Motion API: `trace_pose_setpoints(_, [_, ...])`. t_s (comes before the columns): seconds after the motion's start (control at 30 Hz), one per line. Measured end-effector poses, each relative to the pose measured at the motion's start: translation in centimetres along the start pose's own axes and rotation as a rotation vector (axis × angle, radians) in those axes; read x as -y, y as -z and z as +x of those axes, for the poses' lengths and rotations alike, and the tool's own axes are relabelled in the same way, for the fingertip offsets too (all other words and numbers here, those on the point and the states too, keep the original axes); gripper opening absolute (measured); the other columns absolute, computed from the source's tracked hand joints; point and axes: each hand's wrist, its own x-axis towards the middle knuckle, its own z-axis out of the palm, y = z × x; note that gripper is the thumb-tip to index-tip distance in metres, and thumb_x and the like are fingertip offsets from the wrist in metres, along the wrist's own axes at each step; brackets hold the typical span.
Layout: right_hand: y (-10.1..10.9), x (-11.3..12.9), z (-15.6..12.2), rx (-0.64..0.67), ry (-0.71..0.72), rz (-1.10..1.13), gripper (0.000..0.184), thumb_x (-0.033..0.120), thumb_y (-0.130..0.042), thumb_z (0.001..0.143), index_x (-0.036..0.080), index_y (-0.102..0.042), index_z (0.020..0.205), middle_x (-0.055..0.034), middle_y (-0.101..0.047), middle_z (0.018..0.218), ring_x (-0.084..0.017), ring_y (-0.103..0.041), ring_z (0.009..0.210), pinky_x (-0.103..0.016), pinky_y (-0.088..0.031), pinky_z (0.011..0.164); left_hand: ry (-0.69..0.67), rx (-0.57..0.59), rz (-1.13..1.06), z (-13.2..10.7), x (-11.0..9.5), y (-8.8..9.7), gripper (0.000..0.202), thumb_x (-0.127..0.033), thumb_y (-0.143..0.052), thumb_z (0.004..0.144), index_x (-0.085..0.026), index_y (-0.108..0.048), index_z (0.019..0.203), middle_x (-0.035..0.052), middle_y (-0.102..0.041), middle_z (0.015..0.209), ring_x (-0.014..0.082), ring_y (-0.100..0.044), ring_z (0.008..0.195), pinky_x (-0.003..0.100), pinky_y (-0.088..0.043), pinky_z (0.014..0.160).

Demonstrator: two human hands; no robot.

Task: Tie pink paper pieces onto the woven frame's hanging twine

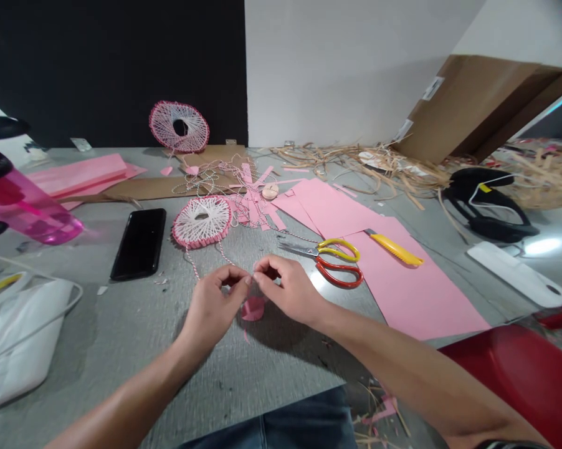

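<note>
My left hand [221, 299] and my right hand [285, 285] meet over the grey table, each pinching with thumb and forefinger. What lies between the fingertips is too small to make out. Right below them is a small curled pink paper piece [253, 308]. Beyond my hands lies a pink-rimmed ring wound with white string [215, 218]. Two twisted pink-and-white strings [192, 262] trail from it towards my hands. Scissors [318, 251] with one yellow and one red handle rest to the right of my right hand.
A yellow utility knife [395, 248] lies on pink paper sheets [416, 290]. A black phone [139, 244], a pink bottle [28, 199] and a white device [23, 343] are on the left. Another string-wound ring [162, 128] leans at the back, near tangled string and paper strips [250, 202].
</note>
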Motion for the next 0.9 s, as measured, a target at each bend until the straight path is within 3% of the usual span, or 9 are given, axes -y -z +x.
trace_pose_setpoints(0.23, [0.1, 0.0, -0.1, 0.036, 0.017, -0.050, 0.011, 0.023, -0.053, 0.090, 0.020, -0.055, 0.079, 0.0012, -0.059, 0.072, -0.013, -0.053, 0.067, -0.025, -0.040, 0.065, -0.135, 0.037, 0.159, -0.2, 0.8, 0.0, 0.017, -0.030, -0.054, 0.087, -0.022, -0.068, 0.084, 0.0017, -0.072, 0.080, 0.0196, -0.065, 0.075, 0.031, -0.048, 0.072])
trace_pose_setpoints(0.5, [-0.2, -0.2, -0.5, 0.066, -0.008, -0.015, 0.013, 0.024, -0.052, 0.091, 0.021, -0.055, 0.079, 0.0007, -0.058, 0.071, -0.014, -0.053, 0.067, -0.025, -0.041, 0.063, -0.173, 0.107, 0.165, -0.1, 1.3, 0.3, 0.016, -0.024, -0.051, 0.090, -0.021, -0.062, 0.078, 0.0004, -0.068, 0.077, 0.0172, -0.061, 0.072, 0.029, -0.045, 0.069])
trace_pose_setpoints(0.9, [-0.3, -0.4, -0.2, 0.120, -0.054, 0.108, 0.013, 0.025, -0.058, 0.085, 0.020, -0.052, 0.075, 0.0039, -0.051, 0.066, -0.012, -0.046, 0.062, -0.024, -0.036, 0.058, -0.215, 0.054, 0.257, -0.6, 1.4, 0.1, 0.015, -0.024, -0.050, 0.091, -0.021, -0.060, 0.080, 0.0030, -0.068, 0.080, 0.0204, -0.061, 0.077, 0.033, -0.045, 0.073])
